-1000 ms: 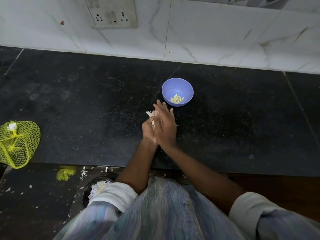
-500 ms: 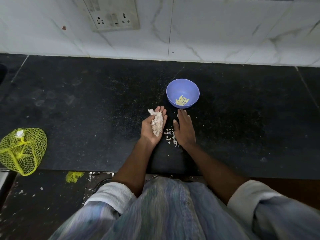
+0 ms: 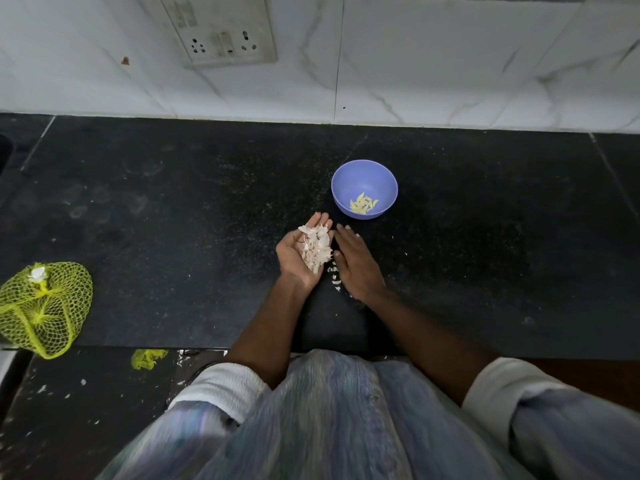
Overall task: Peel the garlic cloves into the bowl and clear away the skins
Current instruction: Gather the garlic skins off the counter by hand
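A heap of garlic skins [image 3: 316,250] is cupped in the upturned left hand [image 3: 300,258], fingers loosely curved beneath it. The right hand [image 3: 356,265] is laid palm-down, fingers straight, on the black counter [image 3: 194,237], with loose skin scraps [image 3: 334,274] seen between the hands. Peeled cloves [image 3: 363,204] are held in the purple bowl [image 3: 364,174] just beyond. A yellow net bag [image 3: 43,308] is noted far left.
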